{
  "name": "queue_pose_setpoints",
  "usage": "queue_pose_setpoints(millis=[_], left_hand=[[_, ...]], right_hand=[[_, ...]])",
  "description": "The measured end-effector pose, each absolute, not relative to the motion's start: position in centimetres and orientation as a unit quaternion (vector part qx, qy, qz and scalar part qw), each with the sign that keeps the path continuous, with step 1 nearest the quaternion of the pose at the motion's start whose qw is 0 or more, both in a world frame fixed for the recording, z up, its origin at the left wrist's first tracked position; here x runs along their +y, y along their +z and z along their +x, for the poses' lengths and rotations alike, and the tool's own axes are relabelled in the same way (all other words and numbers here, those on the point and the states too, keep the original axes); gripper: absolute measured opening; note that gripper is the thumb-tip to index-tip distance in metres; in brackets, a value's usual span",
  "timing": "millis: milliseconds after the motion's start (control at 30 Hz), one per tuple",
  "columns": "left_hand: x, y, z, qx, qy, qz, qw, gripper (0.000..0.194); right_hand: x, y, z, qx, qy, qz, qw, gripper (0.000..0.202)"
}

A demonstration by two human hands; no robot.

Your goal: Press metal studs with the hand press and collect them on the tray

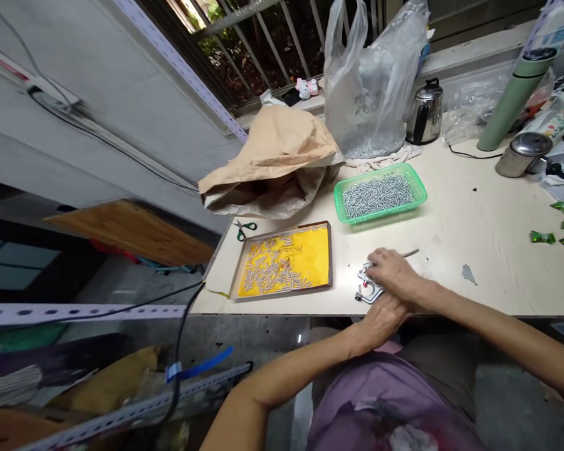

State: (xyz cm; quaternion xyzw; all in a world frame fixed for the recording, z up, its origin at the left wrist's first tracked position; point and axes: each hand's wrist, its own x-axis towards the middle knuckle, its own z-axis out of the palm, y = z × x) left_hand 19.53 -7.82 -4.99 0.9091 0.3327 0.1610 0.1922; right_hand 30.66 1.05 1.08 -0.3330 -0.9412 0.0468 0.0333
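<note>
A small silver metal tool (pixel 371 293) with a C-shaped opening and a red spot lies at the table's front edge, its exact kind unclear. My right hand (pixel 395 272) is closed over its upper part, fingers curled. Against the tool's lower end is my left hand (pixel 386 318), also closed, with its fingertips partly hidden. A thin grey rod (pixel 411 253) sticks out past my right hand; whether it belongs to the tool cannot be seen. To the left sits a shallow tray (pixel 329 257) with a yellow bottom and many small metal pins (pixel 275 272) scattered in it.
Behind my hands stands a green basket (pixel 341 210) full of similar metal pins. Scissors (pixel 244 229), a brown paper bag (pixel 282 156), a plastic bag (pixel 371 94) and a steel kettle (pixel 425 113) surround the work area. A green flask (pixel 517 100) and wrapped sweets (pixel 543 237) are at right.
</note>
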Motion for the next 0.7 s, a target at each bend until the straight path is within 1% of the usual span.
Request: queue_pose_setpoints(millis=[100,200,267,333,400,467,533,600,700], left_hand=[[-9.5,-4.7,17.7,0.347,0.148,0.907,0.187,0.033],[-10.4,-3.9,14.1,0.419,0.150,0.882,0.154,0.029],[-9.5,-3.0,10.7,0.463,0.159,0.863,0.124,0.028],[-7.3,-1.8,6.9,0.535,0.171,0.823,0.081,0.030],[-4.5,-0.6,3.0,0.668,0.170,0.725,0.018,0.027],[-2.1,0.4,-0.3,0.746,0.121,0.655,0.001,0.023],[-0.5,0.9,-2.5,0.781,0.057,0.622,0.012,0.022],[0.3,1.0,-3.6,0.793,0.006,0.609,0.032,0.022],[0.7,0.6,-4.1,0.785,-0.034,0.616,0.055,0.024]], right_hand=[[0.2,0.6,27.7,-0.974,0.059,-0.217,0.029,0.016],[0.5,-0.7,26.2,-0.982,0.053,-0.178,0.028,0.015],[1.2,-1.4,25.8,-0.981,0.056,-0.177,0.060,0.014],[2.1,-1.2,26.1,-0.968,0.070,-0.199,0.136,0.015],[3.6,0.1,26.8,-0.939,0.087,-0.244,0.228,0.017],[5.8,2.2,27.9,-0.903,0.080,-0.305,0.291,0.021],[8.3,4.4,28.9,-0.879,0.040,-0.363,0.307,0.023],[10.3,6.2,29.7,-0.862,-0.016,-0.404,0.304,0.023],[11.0,7.2,30.4,-0.857,-0.055,-0.422,0.289,0.028]])
